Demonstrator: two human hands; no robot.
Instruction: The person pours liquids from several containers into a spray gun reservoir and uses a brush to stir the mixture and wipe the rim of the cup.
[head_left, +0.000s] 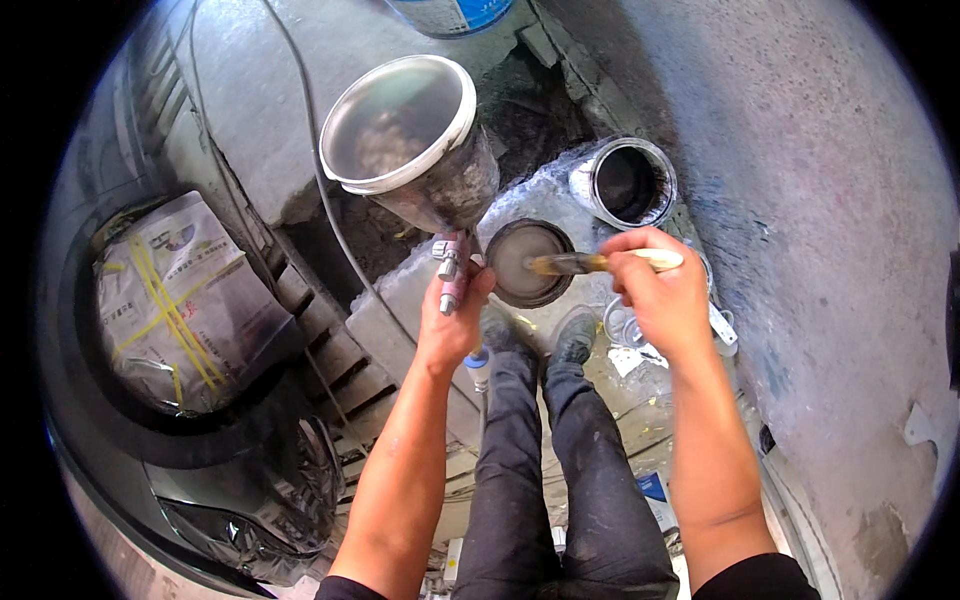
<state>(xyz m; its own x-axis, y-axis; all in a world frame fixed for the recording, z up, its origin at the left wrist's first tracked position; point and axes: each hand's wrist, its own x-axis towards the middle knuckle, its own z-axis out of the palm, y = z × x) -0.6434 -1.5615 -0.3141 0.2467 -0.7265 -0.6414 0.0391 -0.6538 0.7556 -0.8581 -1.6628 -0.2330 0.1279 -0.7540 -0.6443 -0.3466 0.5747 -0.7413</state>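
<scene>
My left hand [453, 320] is wrapped round the handle of a spray gun [453, 268]. A large, stained hopper [440, 190] with a white rim sits on top of the gun, and a pale, cloudy film covers its inside. In my right hand [655, 290] I grip a paintbrush [575, 263] by its light handle, its bristles pointing left. The bristle tip lies over a round, dark-rimmed can [530, 230] with a greyish surface inside. Whether the tip touches that surface I cannot tell.
An open metal tin [600, 190] with a dark inside stands beyond my right hand. A blue bucket [455, 15] is at the far edge. At left is a black car [220, 480], its wheel covered with taped paper [190, 300]. A hose [335, 220] crosses the floor; a wall [820, 220] rises right.
</scene>
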